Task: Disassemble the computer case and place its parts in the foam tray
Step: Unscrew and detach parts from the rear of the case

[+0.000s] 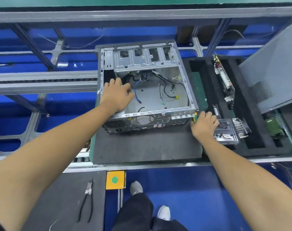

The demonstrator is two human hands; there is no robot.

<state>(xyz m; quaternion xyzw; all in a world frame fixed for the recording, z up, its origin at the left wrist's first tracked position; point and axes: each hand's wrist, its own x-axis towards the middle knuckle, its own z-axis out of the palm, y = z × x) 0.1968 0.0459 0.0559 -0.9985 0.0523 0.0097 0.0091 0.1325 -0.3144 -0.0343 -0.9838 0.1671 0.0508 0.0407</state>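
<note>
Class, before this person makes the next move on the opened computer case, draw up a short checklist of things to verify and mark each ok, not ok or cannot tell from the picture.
1. Computer case lies open side up on the grey foam pad: ok.
2. Left hand is inside the case at its left wall: ok.
3. Right hand holds a yellow-green handled tool at the case's near right corner: ok; tool type: cannot tell.
4. Loose cables remain in the case, so it is emptied: not ok.
5. Foam tray has open slots left: ok.
6. Pliers lie within reach: ok.
</note>
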